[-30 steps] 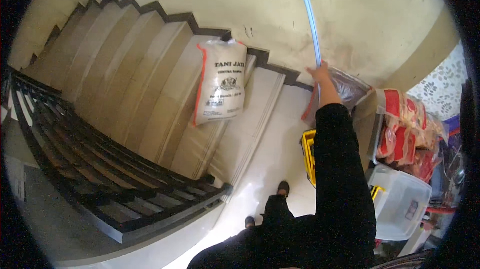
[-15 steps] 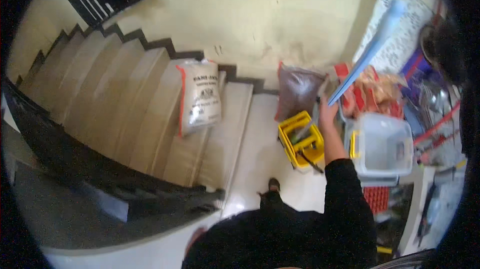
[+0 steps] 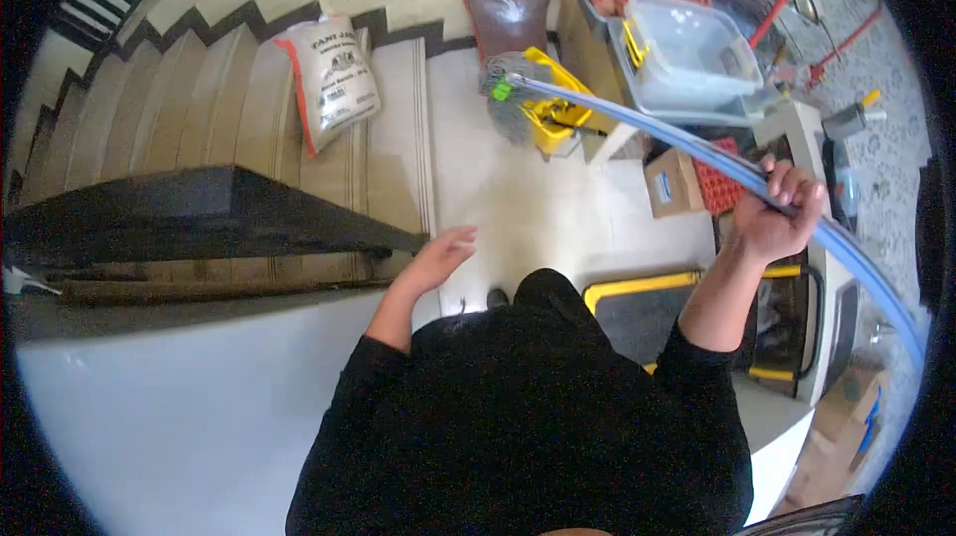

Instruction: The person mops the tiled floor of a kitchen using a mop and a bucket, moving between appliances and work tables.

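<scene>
My right hand (image 3: 779, 212) is wrapped round the long blue handle of a mop (image 3: 687, 145), which slants from the right edge toward the middle. The mop's grey string head (image 3: 513, 103), with a green fitting, hangs beside a yellow mop bucket (image 3: 554, 123) and covers part of its left side. Over the floor near the foot of the stairs, my left hand (image 3: 445, 259) holds nothing; its fingers are stretched out and somewhat apart.
A white sack (image 3: 337, 83) lies on the lower stairs (image 3: 214, 128), behind a dark railing (image 3: 199, 212). Against the wall sits a bag of brown contents (image 3: 508, 18). A clear plastic bin (image 3: 687, 53), a cardboard box (image 3: 673, 182) and a yellow-edged black platform (image 3: 647, 312) are at right.
The mop has swung down from upright to a low slant, its head now showing by the bucket. My right hand has moved right and nearer; my left hand has come into view.
</scene>
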Demonstrator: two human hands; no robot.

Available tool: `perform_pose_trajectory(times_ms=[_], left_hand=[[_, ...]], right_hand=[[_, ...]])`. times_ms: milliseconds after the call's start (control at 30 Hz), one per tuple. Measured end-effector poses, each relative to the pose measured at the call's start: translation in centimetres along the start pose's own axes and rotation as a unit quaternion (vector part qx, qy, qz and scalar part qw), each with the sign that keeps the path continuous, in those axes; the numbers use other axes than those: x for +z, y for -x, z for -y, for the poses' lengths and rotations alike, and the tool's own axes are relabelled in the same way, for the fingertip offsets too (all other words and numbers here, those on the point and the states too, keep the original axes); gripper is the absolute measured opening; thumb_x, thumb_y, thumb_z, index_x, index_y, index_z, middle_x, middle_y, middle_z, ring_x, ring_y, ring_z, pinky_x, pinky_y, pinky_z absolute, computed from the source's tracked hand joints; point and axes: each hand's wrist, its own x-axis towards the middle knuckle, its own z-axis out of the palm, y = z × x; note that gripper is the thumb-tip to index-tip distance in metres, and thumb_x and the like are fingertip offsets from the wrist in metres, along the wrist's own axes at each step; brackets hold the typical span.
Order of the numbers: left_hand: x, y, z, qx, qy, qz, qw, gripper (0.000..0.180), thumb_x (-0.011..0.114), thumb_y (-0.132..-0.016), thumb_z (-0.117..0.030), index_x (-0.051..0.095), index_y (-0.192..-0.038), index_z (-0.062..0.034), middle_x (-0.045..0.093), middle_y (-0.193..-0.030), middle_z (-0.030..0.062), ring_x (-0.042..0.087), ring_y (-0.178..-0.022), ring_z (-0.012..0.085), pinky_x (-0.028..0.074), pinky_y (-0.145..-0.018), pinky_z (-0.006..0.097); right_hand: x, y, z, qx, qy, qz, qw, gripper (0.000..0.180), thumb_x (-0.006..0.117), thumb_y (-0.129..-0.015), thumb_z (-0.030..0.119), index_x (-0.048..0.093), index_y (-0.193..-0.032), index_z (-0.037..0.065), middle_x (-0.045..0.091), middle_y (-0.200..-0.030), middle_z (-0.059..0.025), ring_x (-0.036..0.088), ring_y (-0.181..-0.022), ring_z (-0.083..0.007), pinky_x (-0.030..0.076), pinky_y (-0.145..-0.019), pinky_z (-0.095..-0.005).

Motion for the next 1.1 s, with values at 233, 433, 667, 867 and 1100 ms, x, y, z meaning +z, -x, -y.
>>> perform_pose_trajectory(times_ms=[233, 433, 667, 867, 1100], left_hand=[[12.2, 0.2, -1.5, 0.113, -0.111, 0.128, 0.979, 0.066, 0.067, -0.085, -0.024, 0.036, -0.139, -0.0056, 0.045, -0.136, 0.0175, 0.049, -0.120, 0.0290, 0.041, -0.101, 0.039], [25.7, 1.4, 2.6, 0.108, -0.330, 0.207, 0.915, 0.093, 0.079, -0.069, -0.025, 0.025, -0.144, -0.0112, 0.028, -0.147, 0.0231, 0.034, -0.133, 0.0372, 0.032, -0.107, 0.050], [42.0, 5.2, 4.0, 0.242, -0.391, 0.372, 0.806, 0.033, 0.066, -0.074, -0.047, 0.070, -0.083, -0.0154, 0.067, -0.080, 0.0111, 0.064, -0.085, 0.0337, 0.048, -0.075, 0.049], [54.3, 14.9, -2.0, 0.257, -0.170, 0.692, 0.653, 0.045, 0.065, -0.076, -0.051, 0.071, -0.089, -0.0077, 0.068, -0.084, 0.0181, 0.064, -0.078, 0.0355, 0.050, -0.071, 0.047], [57.1, 20.4, 6.5, 0.189, -0.280, 0.774, 0.536, 0.028, 0.068, -0.067, -0.021, 0.070, -0.087, -0.0014, 0.068, -0.090, 0.0198, 0.065, -0.085, 0.0354, 0.051, -0.073, 0.046]], right_hand=[[-5.6, 18.5, 4.5, 0.201, 0.171, -0.206, 0.942, 0.019, 0.058, -0.092, 0.029, 0.054, -0.090, 0.010, 0.055, -0.088, -0.0030, 0.053, -0.084, -0.0186, 0.041, -0.090, -0.0425], [-14.1, 36.5, 9.3, 0.522, 0.371, 0.066, 0.765, 0.024, 0.058, -0.093, 0.024, 0.049, -0.111, 0.011, 0.054, -0.101, -0.0059, 0.052, -0.088, -0.0159, 0.046, -0.079, -0.0310], [-19.8, 37.3, 27.3, 0.706, 0.018, -0.105, 0.701, 0.054, 0.043, -0.099, 0.026, 0.024, -0.146, 0.006, 0.059, -0.117, -0.0230, 0.065, -0.097, -0.0288, 0.053, -0.089, -0.0352], [-22.8, 37.3, 48.2, 0.659, -0.078, -0.454, 0.595, 0.059, 0.046, -0.096, 0.022, 0.021, -0.146, 0.004, 0.048, -0.115, -0.0394, 0.062, -0.083, -0.0478, 0.058, -0.069, -0.0455], [-17.9, 41.7, 47.0, 0.819, 0.345, -0.173, 0.424, 0.055, 0.049, -0.092, 0.021, 0.030, -0.140, 0.004, 0.053, -0.100, -0.0287, 0.061, -0.071, -0.0365, 0.055, -0.059, -0.0397]])
